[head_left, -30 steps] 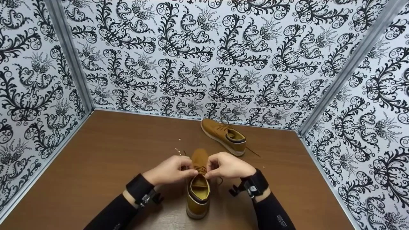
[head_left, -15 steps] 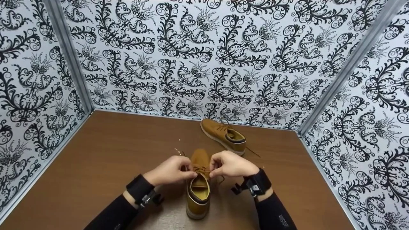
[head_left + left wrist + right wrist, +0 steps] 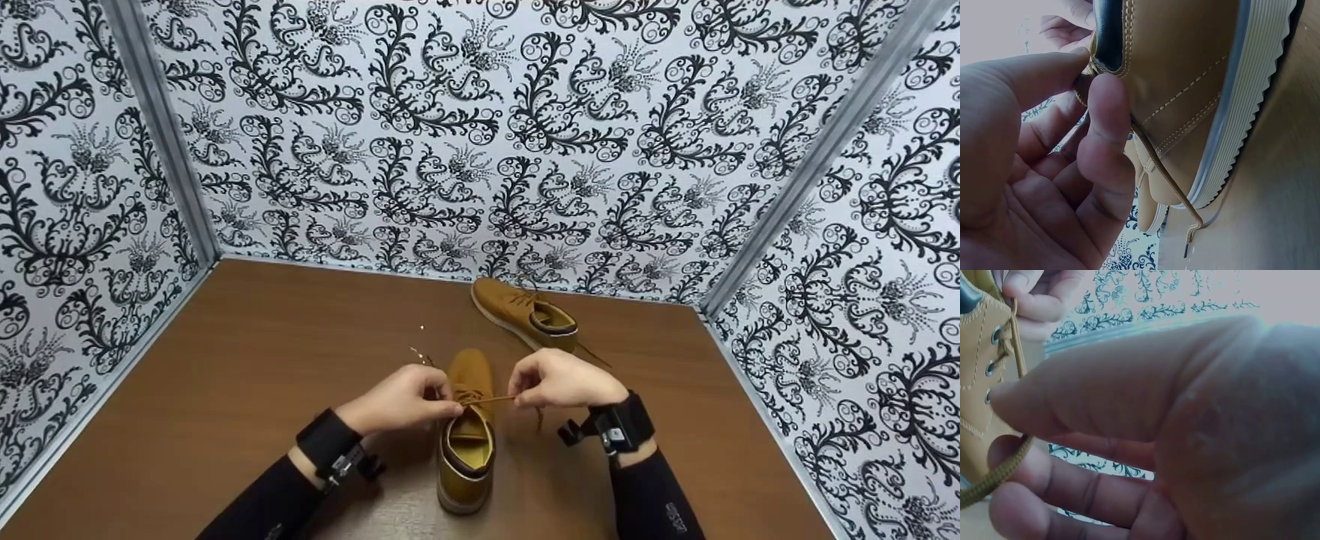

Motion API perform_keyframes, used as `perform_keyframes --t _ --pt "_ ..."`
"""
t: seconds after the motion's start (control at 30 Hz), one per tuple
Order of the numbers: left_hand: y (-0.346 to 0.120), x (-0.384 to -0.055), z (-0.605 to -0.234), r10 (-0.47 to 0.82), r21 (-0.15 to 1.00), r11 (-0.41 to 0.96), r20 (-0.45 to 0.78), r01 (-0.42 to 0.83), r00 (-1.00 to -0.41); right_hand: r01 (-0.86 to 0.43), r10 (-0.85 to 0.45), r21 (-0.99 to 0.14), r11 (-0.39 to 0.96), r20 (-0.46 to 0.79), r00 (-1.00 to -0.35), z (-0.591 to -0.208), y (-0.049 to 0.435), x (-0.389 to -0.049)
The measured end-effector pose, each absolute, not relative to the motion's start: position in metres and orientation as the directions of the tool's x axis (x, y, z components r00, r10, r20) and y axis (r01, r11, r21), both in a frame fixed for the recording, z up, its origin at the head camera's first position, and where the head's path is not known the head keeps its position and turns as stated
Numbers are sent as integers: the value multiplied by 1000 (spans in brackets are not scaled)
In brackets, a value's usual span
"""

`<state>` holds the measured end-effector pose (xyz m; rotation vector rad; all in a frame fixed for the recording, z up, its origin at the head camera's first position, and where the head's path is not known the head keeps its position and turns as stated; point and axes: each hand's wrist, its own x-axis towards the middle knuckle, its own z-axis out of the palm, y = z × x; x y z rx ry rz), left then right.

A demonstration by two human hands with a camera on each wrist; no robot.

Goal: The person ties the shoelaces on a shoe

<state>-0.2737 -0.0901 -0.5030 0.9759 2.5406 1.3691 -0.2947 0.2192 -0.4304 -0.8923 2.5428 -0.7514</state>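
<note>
A tan lace-up shoe [image 3: 466,480] stands on the table with its toe pointing away and its heel toward me. At its lacing, my left hand [image 3: 409,397] pinches the shoelace between thumb and finger. My right hand [image 3: 562,380], off the shoe's right side, pinches the shoelace [image 3: 491,400], which runs taut between the two hands. In the right wrist view the shoelace [image 3: 1019,354] passes under the thumb, and its rest trails below the fingers. The left wrist view shows a loose lace end [image 3: 1171,180] hanging down along the shoe's side.
A second tan shoe [image 3: 504,301] stands farther back on the brown table [image 3: 300,322], toe toward the back left, one lace end lying on the table behind its heel. Patterned black-and-white walls [image 3: 450,150] enclose the back and both sides.
My right hand has drawn away from the shoe to the right, stretching the lace into a longer taut line. My left hand has hardly moved, and both shoes stay in place.
</note>
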Motion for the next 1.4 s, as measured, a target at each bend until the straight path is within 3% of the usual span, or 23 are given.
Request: perform_keyframes --t 0.4,0.93,1.4 --pt "-91 -273 -503 568 799 392 180 457 -803 -481 -619 -520 706 -121 -776 -426 223 -292" --pt "-90 -273 -501 581 807 370 186 461 -792 -421 -611 -609 672 -136 -780 -428 216 -291" --pt "-90 -272 -500 583 830 353 165 431 -796 -458 -622 -588 667 -102 -776 -430 211 -290"
